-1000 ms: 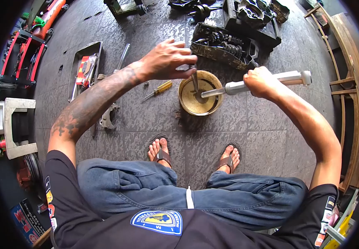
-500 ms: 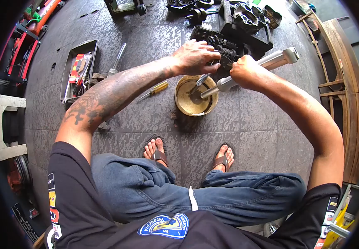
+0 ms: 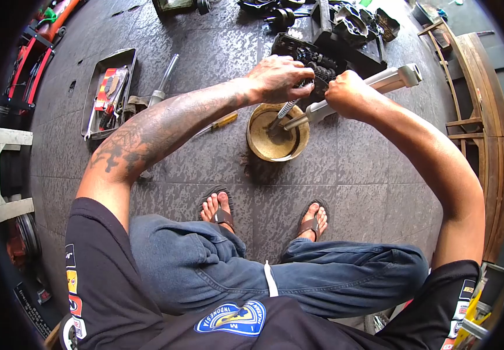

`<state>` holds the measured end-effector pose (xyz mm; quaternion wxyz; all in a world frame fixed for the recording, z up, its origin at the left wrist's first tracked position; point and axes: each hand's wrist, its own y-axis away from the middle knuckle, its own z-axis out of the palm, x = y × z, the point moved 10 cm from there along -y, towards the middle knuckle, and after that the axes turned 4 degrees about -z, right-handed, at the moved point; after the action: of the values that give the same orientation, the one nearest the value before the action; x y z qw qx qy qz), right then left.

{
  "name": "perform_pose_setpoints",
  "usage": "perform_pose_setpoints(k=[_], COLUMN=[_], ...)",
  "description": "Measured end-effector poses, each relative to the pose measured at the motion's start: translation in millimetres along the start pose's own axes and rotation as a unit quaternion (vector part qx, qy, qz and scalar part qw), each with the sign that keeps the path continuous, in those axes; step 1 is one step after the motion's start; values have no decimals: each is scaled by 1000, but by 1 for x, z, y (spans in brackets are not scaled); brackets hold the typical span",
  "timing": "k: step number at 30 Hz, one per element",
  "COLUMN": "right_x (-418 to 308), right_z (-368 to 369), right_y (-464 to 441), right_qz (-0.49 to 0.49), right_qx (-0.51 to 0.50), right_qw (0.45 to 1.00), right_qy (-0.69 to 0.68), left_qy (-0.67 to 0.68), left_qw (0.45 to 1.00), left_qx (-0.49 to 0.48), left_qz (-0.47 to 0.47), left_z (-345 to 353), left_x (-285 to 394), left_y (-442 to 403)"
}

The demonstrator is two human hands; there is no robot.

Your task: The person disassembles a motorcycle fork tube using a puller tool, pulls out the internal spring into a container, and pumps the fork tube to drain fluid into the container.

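Note:
My right hand (image 3: 350, 96) is closed around a silver motorcycle fork leg (image 3: 393, 80), which lies slanted, its upper end pointing away to the right. The fork leg's narrower tube (image 3: 296, 122) points down into a round tan tub (image 3: 255, 150) on the floor. Beside that tube, a coil spring (image 3: 285, 112) stands tilted, its lower end in the tub. My left hand (image 3: 280, 79) is curled over the spring's upper end, with the fingertips partly hidden. A little dark liquid seems to lie at the tub's bottom.
Left of the tub lie a yellow-handled screwdriver (image 3: 224, 121), another metal tube (image 3: 169, 73) and a tool tray (image 3: 92, 93). Beyond my hands sit dark engine parts (image 3: 316, 58) and a black metal stand (image 3: 368, 58). A wooden bench (image 3: 491, 116) stands at the right.
The view has shifted slightly. Both hands stay in nearly the same place on the spring and the fork leg, over the tub.

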<state>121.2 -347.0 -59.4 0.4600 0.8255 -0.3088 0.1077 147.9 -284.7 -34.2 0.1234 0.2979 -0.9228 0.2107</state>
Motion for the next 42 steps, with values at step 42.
perform_pose_setpoints(k=[42], right_x=[10], right_z=[4], right_y=[2], right_qz=[12], right_qx=[-17], right_qw=[999], right_qy=[-28], left_qy=[9], left_qw=[995], left_qx=[101], left_qz=[18], left_z=[-13], left_x=[-15], left_y=[4])
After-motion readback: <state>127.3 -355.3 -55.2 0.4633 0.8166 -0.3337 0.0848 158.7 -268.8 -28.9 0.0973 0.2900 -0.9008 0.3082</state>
